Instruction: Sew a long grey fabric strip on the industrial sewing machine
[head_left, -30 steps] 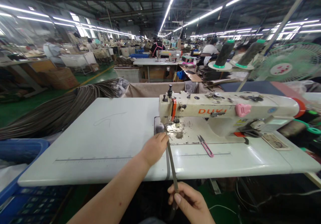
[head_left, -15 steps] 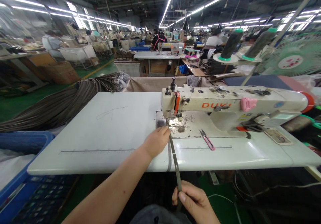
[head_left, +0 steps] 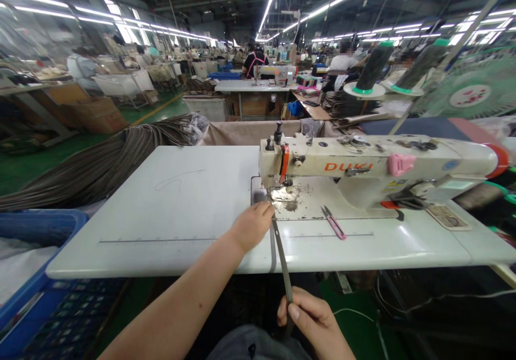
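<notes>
A narrow grey-brown fabric strip (head_left: 284, 263) runs from beneath the needle area of the sewing machine (head_left: 318, 158) down over the table's front edge. My left hand (head_left: 253, 225) lies on the table just in front of the presser foot, its fingers closed on the strip; the fingertips partly hide it. Below the table edge, my right hand (head_left: 312, 314) pinches the strip's lower part between thumb and fingers. Pink-handled thread snips (head_left: 335, 224) lie on the table right of the strip, apart from both hands.
A large bundle of dark strips (head_left: 92, 161) lies beyond the table's left side. At the lower left stands a blue crate (head_left: 76, 221). Two thread cones (head_left: 374, 69) and a green fan (head_left: 470, 95) are at the right. Other people work farther back.
The strip has slid up toward the needle; a light gap seen on it between my hands has moved up close to my left fingers. Both hands stay nearly in place.
</notes>
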